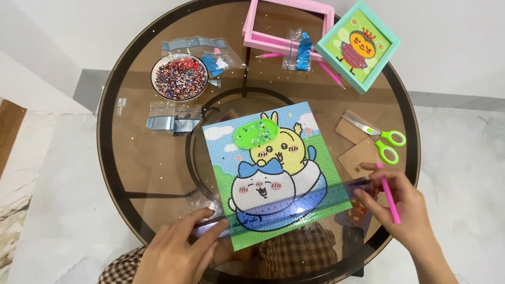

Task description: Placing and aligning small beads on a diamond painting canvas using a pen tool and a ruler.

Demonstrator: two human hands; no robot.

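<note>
A cartoon diamond-painting canvas (273, 173) lies on the round glass table (137, 152). A clear film strip (294, 202) is peeled across its lower part. My left hand (176, 252) pinches the film's left end near the canvas's lower left corner. My right hand (402, 208) grips a pink pen (388, 192) and touches the film's right end with its fingertips. A green oval bead tray (256, 132) rests on the canvas top.
A bowl of mixed beads (179, 78) and small plastic bags (173, 120) sit at the left. A pink frame (286, 23), a teal framed picture (357, 46), green scissors (381, 139) and brown cardboard pieces (357, 158) are at the back and right.
</note>
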